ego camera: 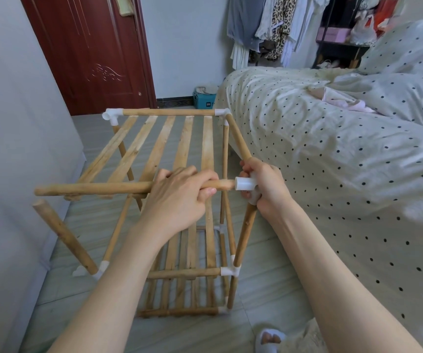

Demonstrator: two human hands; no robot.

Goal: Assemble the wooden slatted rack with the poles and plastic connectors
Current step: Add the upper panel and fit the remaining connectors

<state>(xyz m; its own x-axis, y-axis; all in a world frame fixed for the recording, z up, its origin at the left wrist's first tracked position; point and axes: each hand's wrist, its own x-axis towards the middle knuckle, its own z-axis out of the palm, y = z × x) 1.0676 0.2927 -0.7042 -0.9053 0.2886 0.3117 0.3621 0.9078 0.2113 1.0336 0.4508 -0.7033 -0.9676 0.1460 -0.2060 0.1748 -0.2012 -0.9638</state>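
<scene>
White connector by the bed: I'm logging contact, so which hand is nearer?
Right. The right hand grips the white connector; the left hand holds the pole just beside it.

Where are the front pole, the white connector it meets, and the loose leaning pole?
front pole (90, 188), head view, bare shaft left of the left hand.
white connector (243, 183), head view, its open socket.
leaning pole (64, 235), head view, mid-shaft.

Half-built wooden slatted rack (169, 149), front pole (93, 188) at white connector (246, 184)
</scene>
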